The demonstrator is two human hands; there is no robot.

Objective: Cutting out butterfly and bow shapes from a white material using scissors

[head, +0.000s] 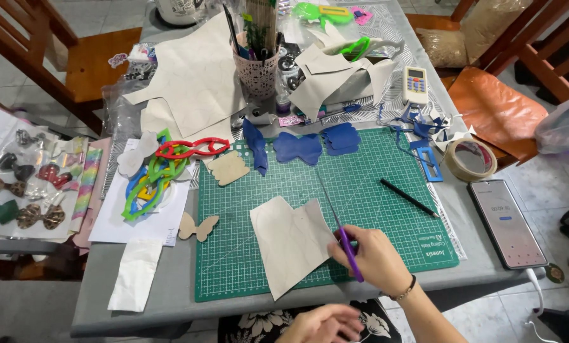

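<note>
My right hand (pixel 374 257) grips purple-handled scissors (pixel 340 230) whose thin blades point up and left over the green cutting mat (pixel 360 190). Just left of that hand lies a cream sheet (pixel 291 244) with pencil outlines, flat on the mat and touching the hand's fingers. My left hand (pixel 324 324) hovers low at the frame's bottom edge, below the table, fingers loosely curled and holding nothing. Blue cut-out bow shapes (pixel 306 147) lie along the mat's far edge. A black pencil (pixel 409 198) rests on the mat's right side.
Coloured plastic bow templates (pixel 160 168) and wooden shapes (pixel 198 227) lie left of the mat. A tape roll (pixel 469 160), a phone (pixel 506 222) and a remote (pixel 415 84) sit to the right. A pen cup (pixel 256 71) and larger cream sheets (pixel 192 82) stand behind. Finished bows (pixel 24 190) sit far left.
</note>
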